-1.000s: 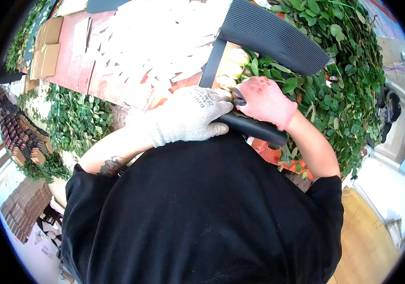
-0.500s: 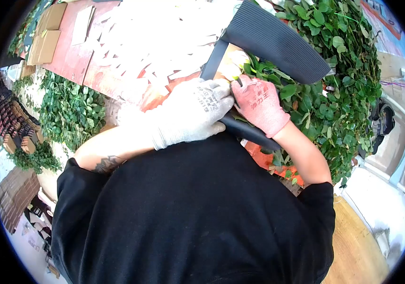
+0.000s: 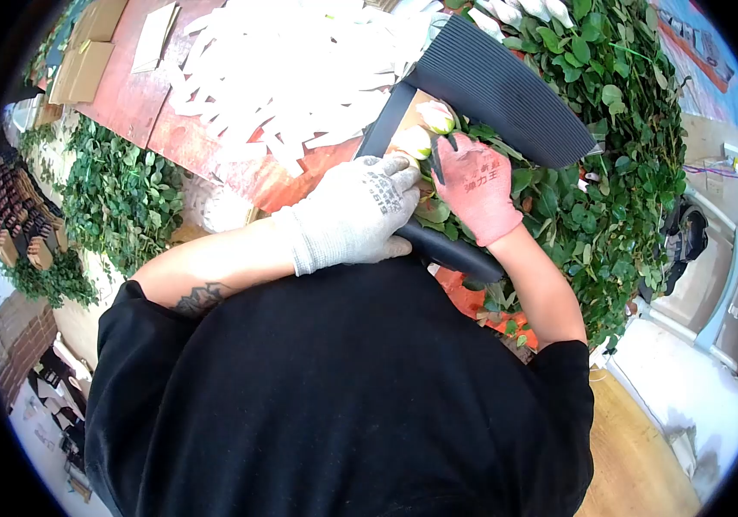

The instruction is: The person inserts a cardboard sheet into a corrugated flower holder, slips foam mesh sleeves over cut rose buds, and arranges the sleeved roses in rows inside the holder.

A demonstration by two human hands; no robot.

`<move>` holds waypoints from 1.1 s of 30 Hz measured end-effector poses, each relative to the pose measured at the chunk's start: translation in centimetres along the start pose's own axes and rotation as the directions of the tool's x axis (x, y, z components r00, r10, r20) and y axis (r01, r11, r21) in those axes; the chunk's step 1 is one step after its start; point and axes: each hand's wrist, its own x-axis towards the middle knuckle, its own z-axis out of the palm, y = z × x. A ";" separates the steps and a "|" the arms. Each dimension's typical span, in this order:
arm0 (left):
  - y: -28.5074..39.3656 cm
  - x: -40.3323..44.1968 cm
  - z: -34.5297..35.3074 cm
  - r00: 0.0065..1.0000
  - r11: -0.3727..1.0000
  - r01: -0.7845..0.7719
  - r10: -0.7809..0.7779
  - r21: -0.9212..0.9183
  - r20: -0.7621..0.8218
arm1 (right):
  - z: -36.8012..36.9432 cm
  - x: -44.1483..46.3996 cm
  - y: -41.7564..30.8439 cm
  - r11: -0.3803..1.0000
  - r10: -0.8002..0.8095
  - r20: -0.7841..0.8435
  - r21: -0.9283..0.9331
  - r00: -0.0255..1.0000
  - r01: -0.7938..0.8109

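Two pale roses with pink and greenish petals lie head by head inside a black frame with a ribbed flap. My right hand, in a pink glove with dark fingers, is closed at the roses, its fingertips just below the heads. To its left, my left hand in a whitish glove bends over the frame's edge, fingers together and curled near the lower rose head. What lies under those fingers is hidden. Green leaves show between the hands.
White paper pieces cover much of the red table. Cardboard lies at the far left. Leafy stems are heaped on the right, with more foliage at left. Pale wrapped blooms lie at the top.
My right hand has shifted slightly right and away from my left hand. Two rose heads now show clearly where they were partly covered. My left hand has moved slightly left.
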 end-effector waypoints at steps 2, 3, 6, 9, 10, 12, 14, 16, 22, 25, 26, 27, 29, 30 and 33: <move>-0.3 0.0 -0.4 1.000 1.000 0.007 -0.007 -0.021 -0.023 | 0.4 -0.2 -0.1 0.998 -0.067 -0.104 -0.012 0.992 0.066; -0.5 0.3 -0.9 0.999 0.999 0.011 -0.013 -0.041 -0.047 | 0.7 -0.2 0.1 0.998 -0.064 -0.109 -0.019 0.992 0.062; -0.9 1.2 0.0 0.990 1.000 0.007 -0.007 -0.002 -0.139 | 0.5 -0.3 0.8 0.993 -0.105 -0.114 0.039 0.988 0.110; -1.5 1.3 1.0 0.922 0.991 -0.060 0.099 0.116 -0.374 | -1.5 -0.7 0.8 0.984 0.092 -0.254 0.175 0.963 -0.048; -1.5 1.3 1.0 0.929 0.991 -0.049 0.092 0.127 -0.359 | -2.0 -0.5 0.8 0.964 0.223 -0.102 0.171 0.970 -0.203; -1.2 1.2 1.1 0.937 0.990 -0.046 0.090 0.136 -0.337 | -1.8 0.2 0.6 0.969 0.236 -0.024 0.087 0.972 -0.233; -1.5 1.2 1.2 0.940 0.989 -0.051 0.094 0.138 -0.327 | -0.6 0.8 1.0 0.978 0.210 -0.028 -0.009 0.977 -0.210; -1.8 1.3 1.3 0.938 0.990 -0.063 0.103 0.128 -0.332 | -0.6 0.9 1.3 0.982 0.190 -0.035 0.019 0.981 -0.189; -1.6 1.4 -0.4 0.965 0.989 -0.112 0.131 0.095 -0.228 | -0.6 1.1 1.2 0.992 0.108 0.104 0.058 0.989 -0.114; -2.5 3.5 -2.0 0.933 0.988 -0.127 0.148 0.085 -0.328 | 1.4 1.0 1.2 0.998 0.023 -0.055 -0.058 0.998 -0.026; -2.9 4.0 -1.6 0.938 0.979 -0.142 0.181 0.149 -0.297 | 1.3 0.6 1.3 0.999 0.032 -0.077 -0.012 0.997 -0.033; -3.3 4.4 -0.9 0.944 0.967 -0.143 0.196 0.209 -0.265 | 0.9 0.2 1.4 0.999 0.028 -0.100 0.042 0.995 -0.024; -3.2 4.3 -1.0 0.989 0.970 -0.141 0.147 0.199 -0.012 | -0.7 -2.1 2.0 0.989 0.019 -0.153 0.147 0.988 0.004; -2.9 4.3 -1.6 0.988 0.969 -0.151 0.155 0.195 -0.008 | -4.1 -2.9 2.6 0.996 0.029 -0.139 0.088 0.990 -0.017; -2.4 4.4 -2.2 0.987 0.966 -0.159 0.164 0.202 -0.006 | -9.8 -0.9 9.9 0.886 0.258 -0.521 0.464 0.813 0.017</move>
